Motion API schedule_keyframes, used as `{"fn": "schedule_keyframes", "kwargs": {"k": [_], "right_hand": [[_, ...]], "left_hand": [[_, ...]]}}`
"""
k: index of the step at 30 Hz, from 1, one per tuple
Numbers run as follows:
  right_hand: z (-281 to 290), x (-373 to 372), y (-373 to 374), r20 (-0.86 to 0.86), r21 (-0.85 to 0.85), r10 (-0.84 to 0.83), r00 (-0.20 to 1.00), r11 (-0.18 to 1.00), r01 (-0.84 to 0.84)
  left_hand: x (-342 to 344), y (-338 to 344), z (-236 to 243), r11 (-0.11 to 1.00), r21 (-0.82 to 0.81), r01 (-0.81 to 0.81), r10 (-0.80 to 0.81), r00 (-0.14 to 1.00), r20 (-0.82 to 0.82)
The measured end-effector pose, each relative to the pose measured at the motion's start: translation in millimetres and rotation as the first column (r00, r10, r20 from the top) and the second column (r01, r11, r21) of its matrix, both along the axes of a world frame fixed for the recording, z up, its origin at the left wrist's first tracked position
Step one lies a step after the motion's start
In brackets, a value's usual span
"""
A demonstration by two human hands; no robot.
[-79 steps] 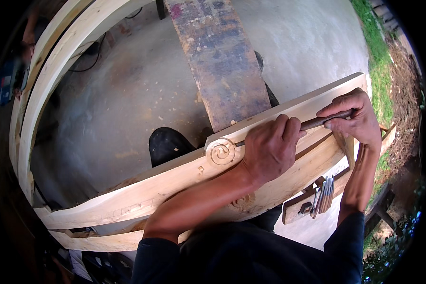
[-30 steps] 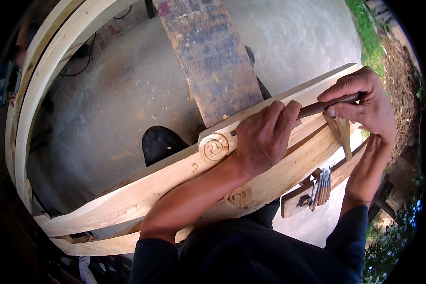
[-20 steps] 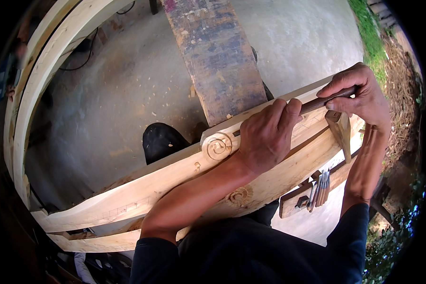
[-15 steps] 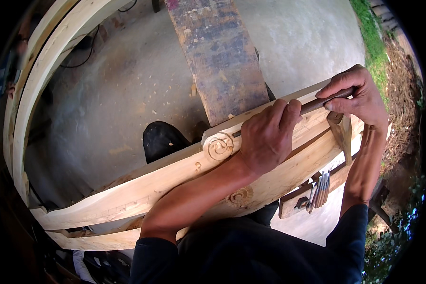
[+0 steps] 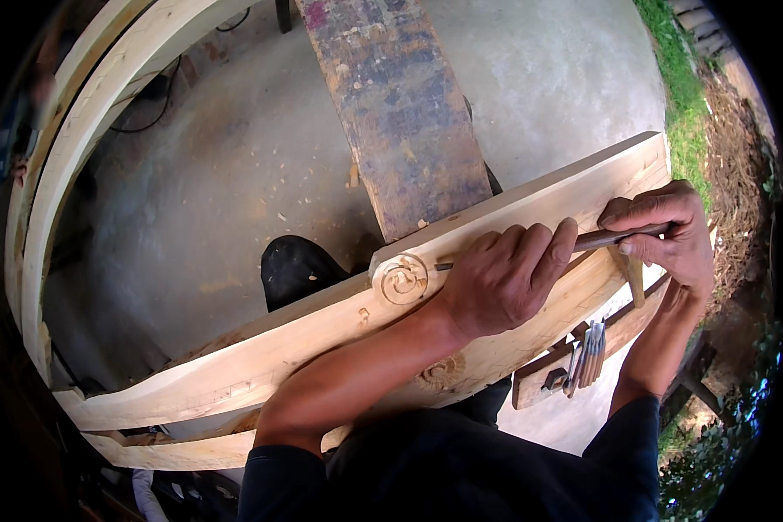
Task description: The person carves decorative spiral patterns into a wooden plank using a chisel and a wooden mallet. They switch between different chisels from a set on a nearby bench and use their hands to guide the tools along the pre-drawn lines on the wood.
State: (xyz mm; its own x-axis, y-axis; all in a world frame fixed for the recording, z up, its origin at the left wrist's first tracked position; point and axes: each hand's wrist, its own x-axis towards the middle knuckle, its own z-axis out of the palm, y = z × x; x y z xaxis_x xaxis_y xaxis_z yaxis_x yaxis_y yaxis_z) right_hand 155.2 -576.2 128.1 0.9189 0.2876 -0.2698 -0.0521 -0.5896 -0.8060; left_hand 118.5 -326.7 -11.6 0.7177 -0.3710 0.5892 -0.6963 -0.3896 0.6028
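Note:
My left hand (image 5: 509, 278) is closed around the shaft of a carving chisel (image 5: 590, 242) with a dark wooden handle. The chisel lies low and slanted, its metal end pointing left toward a carved spiral (image 5: 404, 278) on a pale curved timber (image 5: 296, 335). My right hand (image 5: 670, 230) pinches the rear end of the handle between thumb and fingers. Below the handle, a tapered wooden piece (image 5: 633, 274) stands near my right hand; whether the hand touches it I cannot tell. My left forearm crosses over the timber.
A second curved timber with a carved rosette (image 5: 441, 370) lies nearer my body. A stained plank (image 5: 409, 104) meets the timber from the far side. Several chisels (image 5: 590, 357) sit in a rack at right. Wood chips dot the concrete floor (image 5: 235, 191); a black shoe (image 5: 300, 270) shows.
Both hands and the handle's rear end have come lower and nearer my body, so the chisel lies flatter across the view. The timber's far right end now shows.

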Motion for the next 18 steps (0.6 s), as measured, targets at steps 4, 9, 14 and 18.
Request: {"fn": "schedule_keyframes", "kwargs": {"k": [4,9,14,18], "right_hand": [[6,-16,3,-0.137,-0.098,-0.149,0.979,0.986,0.136],[-5,-15,0,-0.038,-0.01,-0.073,0.997,0.997,0.072],[4,2,14,-0.044,-0.051,0.01,0.999,0.999,-0.012],[3,20,22,0.028,-0.042,0.117,0.993,0.992,-0.115]], "left_hand": [[1,-4,-6,0.998,-0.04,0.051,-0.051,0.999,-0.009],[2,-2,1,0.999,-0.047,0.028,-0.031,0.997,-0.071],[8,0,1,0.997,-0.081,0.005,-0.013,0.994,-0.107],[8,-2,-1,0.994,-0.1,-0.051,0.037,0.991,-0.131]]}}
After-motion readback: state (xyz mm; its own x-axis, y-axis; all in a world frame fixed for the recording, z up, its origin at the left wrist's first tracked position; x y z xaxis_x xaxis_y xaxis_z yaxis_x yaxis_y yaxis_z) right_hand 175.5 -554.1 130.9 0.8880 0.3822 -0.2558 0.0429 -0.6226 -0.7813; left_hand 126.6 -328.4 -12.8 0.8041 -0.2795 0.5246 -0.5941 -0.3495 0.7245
